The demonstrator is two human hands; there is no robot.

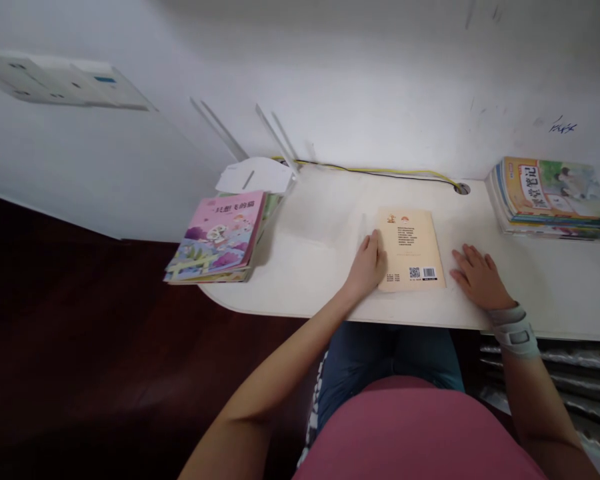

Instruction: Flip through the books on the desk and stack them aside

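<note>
A thin cream-coloured book [413, 250] lies on the white desk in front of me, its back cover up with printed text, a QR code and a barcode. At its left edge is my left hand [369, 263], fingers together and curled against the edge; the fingertips are partly hidden. To the right of the book, my right hand [481, 279] rests palm down on the desk with its fingers spread, holding nothing. A grey wrist brace [515, 330] wraps the right wrist.
A stack of picture books with a pink cover [223, 233] sits at the desk's left end, before a white router [255, 175] with antennas. Another book stack [560, 193] stands at the right. Yellow and black cables [380, 171] run along the wall to a desk hole [462, 189].
</note>
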